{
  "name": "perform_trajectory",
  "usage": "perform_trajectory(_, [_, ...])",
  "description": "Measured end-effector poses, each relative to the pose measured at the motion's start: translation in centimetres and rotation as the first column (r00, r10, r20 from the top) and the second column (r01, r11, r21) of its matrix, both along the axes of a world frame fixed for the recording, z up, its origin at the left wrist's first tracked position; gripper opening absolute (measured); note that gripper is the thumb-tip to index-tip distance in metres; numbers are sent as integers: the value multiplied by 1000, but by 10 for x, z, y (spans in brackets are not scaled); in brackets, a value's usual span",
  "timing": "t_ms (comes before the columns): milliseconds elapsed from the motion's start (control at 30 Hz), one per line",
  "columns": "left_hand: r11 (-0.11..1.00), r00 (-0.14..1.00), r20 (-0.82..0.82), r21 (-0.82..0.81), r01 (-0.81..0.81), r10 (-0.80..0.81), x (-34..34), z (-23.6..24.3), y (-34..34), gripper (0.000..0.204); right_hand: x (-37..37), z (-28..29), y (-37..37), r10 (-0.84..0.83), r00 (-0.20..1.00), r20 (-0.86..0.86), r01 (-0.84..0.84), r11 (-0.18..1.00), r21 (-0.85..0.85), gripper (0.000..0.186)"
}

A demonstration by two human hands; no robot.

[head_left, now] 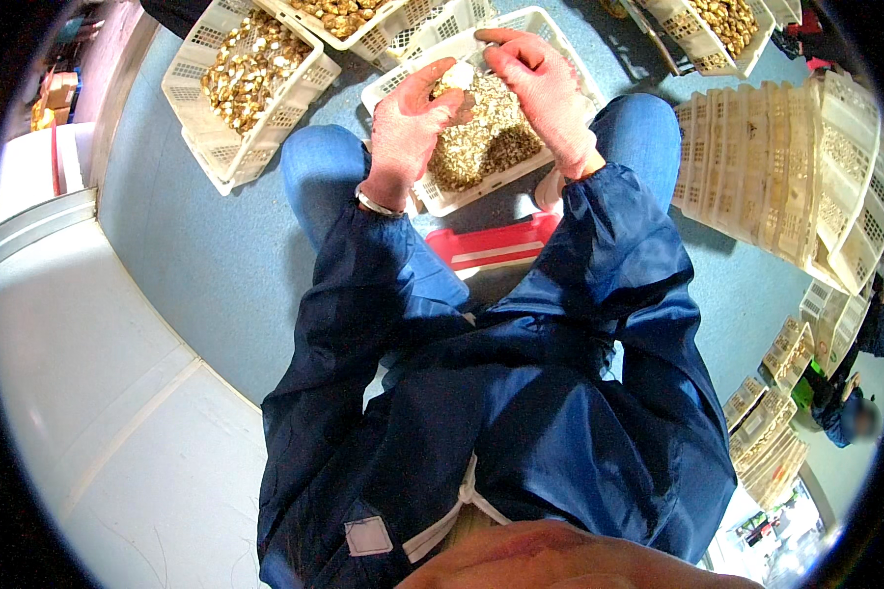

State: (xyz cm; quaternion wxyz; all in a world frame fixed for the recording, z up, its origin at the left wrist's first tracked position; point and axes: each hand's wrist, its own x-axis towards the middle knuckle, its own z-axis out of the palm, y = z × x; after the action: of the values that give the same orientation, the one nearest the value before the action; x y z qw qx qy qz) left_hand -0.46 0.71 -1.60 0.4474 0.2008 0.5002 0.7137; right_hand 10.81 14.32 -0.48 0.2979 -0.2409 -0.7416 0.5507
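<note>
– Skin (550, 562) at the lower rim of the head view lay nearest, then the navy jacket (560, 412). What was held?

– The left hand (414, 126) pinched a pale piece (456, 76) between thumb and fingers, above the crate (459, 202). The right hand (542, 90) hung opposite, fingers bent; whether they gripped anything could not be told.

– What might have gone wrong?

– A slack pinch could have dropped the piece among the pale bits (481, 133), where it would hardly have stood out.

– And the crate?

– With the right knee (640, 133) just beside it, a shifted leg could have jolted it.
</note>
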Motion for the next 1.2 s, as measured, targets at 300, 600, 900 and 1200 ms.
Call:
perform_trajectory(300, [997, 997, -78, -75, -8, 2, 0, -2, 3, 45, 1, -1, 5, 5, 1000, 12, -5, 999, -32, 22])
perform_trajectory(600, [998, 996, 73, -6, -56, 56, 1, -2, 1, 36, 2, 7, -6, 65, 996, 60, -65, 998, 10, 23])
perform_trajectory(900, [989, 993, -59, -95, -112, 107, 3, 1, 0, 35, 0, 2, -5, 113, 994, 6, -111, 966, 234, 20])
perform_trajectory(1200, [990, 992, -54, -70, -119, 116, 6, 4, 0, 31, 2, 4, -6, 79, 996, 44, -82, 994, 70, 21])
